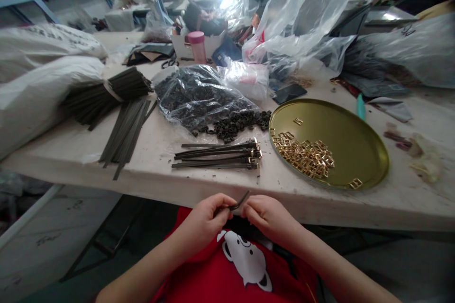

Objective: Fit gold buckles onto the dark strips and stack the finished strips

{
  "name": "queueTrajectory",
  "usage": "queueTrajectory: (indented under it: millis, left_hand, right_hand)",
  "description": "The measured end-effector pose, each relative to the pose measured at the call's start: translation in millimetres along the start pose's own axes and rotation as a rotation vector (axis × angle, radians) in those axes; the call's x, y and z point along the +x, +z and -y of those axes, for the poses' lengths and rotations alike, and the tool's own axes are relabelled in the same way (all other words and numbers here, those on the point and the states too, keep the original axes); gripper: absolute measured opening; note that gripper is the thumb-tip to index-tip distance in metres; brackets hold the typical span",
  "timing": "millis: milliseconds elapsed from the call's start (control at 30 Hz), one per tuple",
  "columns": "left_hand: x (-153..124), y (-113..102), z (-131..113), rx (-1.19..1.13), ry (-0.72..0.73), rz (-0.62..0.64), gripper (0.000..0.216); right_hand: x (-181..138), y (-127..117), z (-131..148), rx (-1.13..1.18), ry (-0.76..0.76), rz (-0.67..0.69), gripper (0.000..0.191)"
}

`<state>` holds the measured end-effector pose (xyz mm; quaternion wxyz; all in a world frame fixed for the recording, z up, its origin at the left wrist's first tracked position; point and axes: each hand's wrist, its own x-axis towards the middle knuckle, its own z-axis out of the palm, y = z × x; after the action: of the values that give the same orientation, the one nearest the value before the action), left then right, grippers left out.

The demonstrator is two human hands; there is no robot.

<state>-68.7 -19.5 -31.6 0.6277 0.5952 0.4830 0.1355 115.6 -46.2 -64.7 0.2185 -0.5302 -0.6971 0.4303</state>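
Both hands are held below the near edge of the tabletop (149, 184), over the lap and a red shirt (220, 274). The left hand (204, 220) is closed, thumb and fingers pinching one narrow dark strip (239, 202). The right hand (268, 215) is likewise closed on the strip's other part, so the strip bridges the two hands with its free end angled upward between them. Whether any small fitting sits on the strip cannot be told. Judgement: the work is fine fingertip handling at the strip's end. It is best done with both pinches kept close to the bend, the strip held flat without twist, and the hands kept near the table edge. On the tabletop, near the middle of the near edge, lies a row of dark strips with gold fittings (218, 154). At the near right corner sits a round gold tray (359, 151) carrying a heap of gold buckles (307, 156). Behind the row, a clear bag of small dark loops (199, 94) is open, with a loose pile of loops (238, 123) just beside the tray's rim. Toward the left edge lie a tied bundle of strips (106, 92) and loose strips (124, 135), against white sacks (42, 85). The far edge is crowded with plastic sheeting (305, 14) and a pink cup (197, 45). Nothing lies between the hands and the near edge.
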Motion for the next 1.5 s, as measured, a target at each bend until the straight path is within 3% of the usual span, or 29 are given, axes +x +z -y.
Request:
queueTrajectory:
  millis: [67,167,233,367,533,667,833,933,1033,1100,1267,1367,1500]
  left_hand:
    - [-1.4,1.7,1.5,0.244,0.145,-0.096,0.022]
    - [-3.0,4.9,6.4,0.505,0.247,-0.149,0.028]
    - [-3.8,7.0,8.7,0.547,0.268,-0.166,0.029]
    - [-5.9,7.4,4.7,0.275,0.190,-0.163,0.022]
    - [-4.9,3.4,-3.2,-0.309,-0.184,0.040,0.016]
    - [4.3,0.9,-0.3,-0.484,-0.209,0.105,0.020]
    - [25.0,-5.6,-0.5,-0.612,-0.269,0.022,0.011]
    - [39.3,-12.8,-5.8,-0.717,-0.288,-0.026,0.010]
    - [52.3,-20.7,-11.0,-0.811,-0.295,-0.067,0.012]
    - [59.4,-25.7,-12.8,-0.871,-0.316,-0.074,0.013]
    - [70.7,-37.2,-13.2,-0.959,-0.365,-0.098,0.013]
    - [73.4,-42.6,-12.6,-0.986,-0.376,-0.100,0.013]
    - [75.4,-45.6,-13.1,-0.987,-0.394,-0.098,0.013]
  right_hand:
    - [0.9,2.5,0.2,0.087,0.028,-0.035,0.020]
    - [3.0,7.4,0.1,0.343,0.106,-0.048,0.031]
    - [4.4,9.9,2.0,0.456,0.152,-0.100,0.036]
    - [4.9,9.9,10.8,0.622,0.212,-0.142,0.032]
    - [4.6,14.3,9.4,0.769,0.246,-0.088,0.033]
    - [12.3,17.3,0.5,0.880,0.296,-0.056,0.036]
    - [36.4,-18.8,-3.5,0.640,0.261,-0.021,0.044]
    - [61.4,-56.9,-11.2,0.392,0.167,-0.189,0.042]
    - [96.2,-90.9,-25.3,-0.113,0.092,-0.432,0.030]
    - [121.7,-105.1,-35.9,-0.446,0.056,-0.493,0.025]
    - [166.4,-108.1,-56.2,-0.938,0.064,-0.310,0.033]
    - [173.2,-101.2,-63.4,-1.029,0.071,-0.218,0.028]
    - [175.8,-98.9,-69.1,-1.026,0.070,-0.242,0.024]
